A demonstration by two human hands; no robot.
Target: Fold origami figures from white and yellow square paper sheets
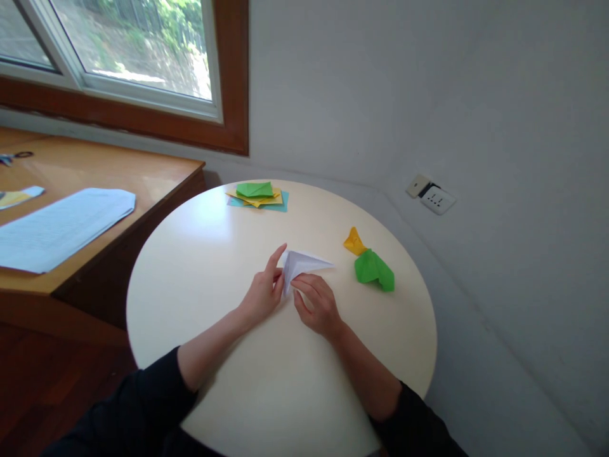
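A folded sheet of white paper (304,262) is between my hands near the middle of the round table, its pointed end reaching right. My left hand (265,289) grips its left edge, with the index finger stretched up along the fold and the other fingers curled behind. At the near edge, the fingertips of my right hand (316,301) touch the paper, index and middle fingers bent over it and the thumb a little apart. Part of the paper is hidden behind the fingers of both hands.
On the white round table (190,285), a green folded paper (374,270) and an orange one (354,242) lie to the right. A pile of coloured folded papers (259,195) sits at the far edge. A wooden desk (157,171) stands left, bearing white sheets (66,222) and scissors (16,157).
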